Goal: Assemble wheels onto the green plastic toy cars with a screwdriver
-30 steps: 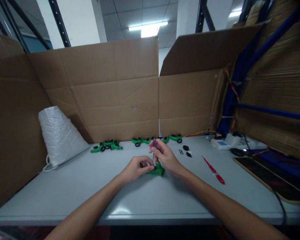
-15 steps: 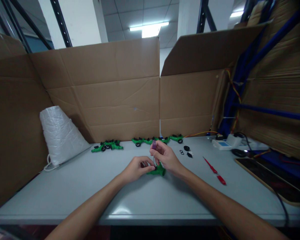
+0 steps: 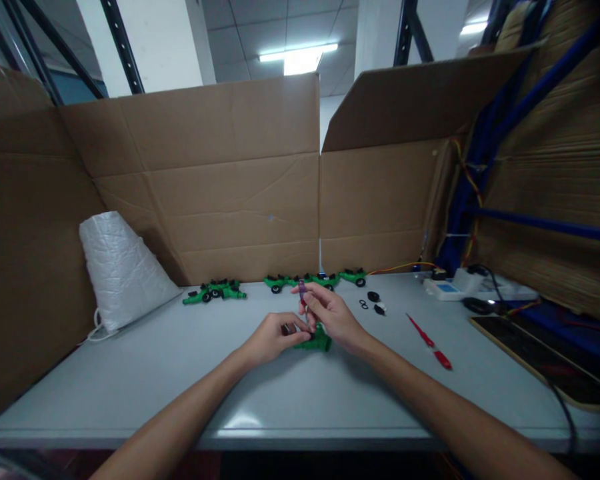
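Observation:
My right hand (image 3: 327, 311) is closed around a small screwdriver with a purple handle (image 3: 302, 291), held nearly upright. Its shaft points down at a green plastic part (image 3: 319, 341) lying on the table, and the tip is hidden by my fingers. My left hand (image 3: 275, 337) grips the left end of that green part, with thumb and fingers bent around it and covering much of it. Black bits show on its upper side, too small to name.
Several green pieces with black wheels (image 3: 215, 292) stand along the cardboard wall (image 3: 230, 200). To the right lie small black rings (image 3: 363, 304), black round parts (image 3: 373, 296) and a red screwdriver-like tool (image 3: 433, 347). A power strip (image 3: 510, 288) and a dark flat device (image 3: 545, 360) are farther right.
The screwdriver's handle has tipped slightly left, and the fingers of my right hand have shifted on it. My left hand and the green part stay in place.

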Demonstrator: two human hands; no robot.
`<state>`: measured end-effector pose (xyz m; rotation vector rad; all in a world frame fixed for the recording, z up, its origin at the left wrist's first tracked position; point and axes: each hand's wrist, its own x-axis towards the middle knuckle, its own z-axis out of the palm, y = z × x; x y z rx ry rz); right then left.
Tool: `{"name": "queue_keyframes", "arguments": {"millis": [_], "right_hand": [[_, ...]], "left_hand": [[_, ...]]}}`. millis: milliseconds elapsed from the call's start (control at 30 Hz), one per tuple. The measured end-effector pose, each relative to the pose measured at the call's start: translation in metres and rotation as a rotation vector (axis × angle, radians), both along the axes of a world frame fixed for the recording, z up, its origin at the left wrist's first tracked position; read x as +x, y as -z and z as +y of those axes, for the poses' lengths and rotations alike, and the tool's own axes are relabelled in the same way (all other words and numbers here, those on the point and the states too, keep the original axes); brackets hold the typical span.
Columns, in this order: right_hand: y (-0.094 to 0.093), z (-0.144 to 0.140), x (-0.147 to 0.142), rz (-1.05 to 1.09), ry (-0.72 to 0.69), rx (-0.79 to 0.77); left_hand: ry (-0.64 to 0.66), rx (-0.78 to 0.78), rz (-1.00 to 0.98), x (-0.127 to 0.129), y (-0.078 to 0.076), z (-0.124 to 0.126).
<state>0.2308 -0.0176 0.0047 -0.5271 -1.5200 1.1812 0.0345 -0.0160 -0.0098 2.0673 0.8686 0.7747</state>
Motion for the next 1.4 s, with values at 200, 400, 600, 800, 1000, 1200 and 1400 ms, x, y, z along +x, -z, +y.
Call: {"name": "queue_keyframes", "arguments": {"millis": [200,400,600,800,1000,1200,1400], "right_hand": [[-0.0022,0.0007,-0.0015,0.044,0.023,-0.041],[-0.0027,0.0004,0.0003,0.033,-0.008,-0.081],[-0.0012,0.0005,0.0005,0.084,-0.071,-0.112],[-0.0042,0.0000,-0.0008,0.062,-0.034,-0.098],[-0.0064,-0.0020,-0.0003,0.080,-0.047,-0.120],[-0.0092,-0.0065,-0.0008,0.106,-0.089,-0.155],[-0.0047,-0.0036,-0.0008,0.131,-0.089,-0.145]], "left_hand": [[-0.004,0.011,0.004,-0.0002,0.0013,0.0010],[-0.020,0.004,0.002,-0.0006,0.0027,0.0010],[-0.024,-0.026,-0.013,-0.0006,0.0035,0.0016],[-0.001,-0.019,-0.026,-0.0005,0.0057,0.0028],[-0.001,-0.007,-0.012,-0.0008,0.0046,0.0015],[-0.009,0.002,0.003,-0.0001,0.0011,-0.0017],[-0.001,0.014,0.008,-0.0002,-0.0016,-0.0036]]}}
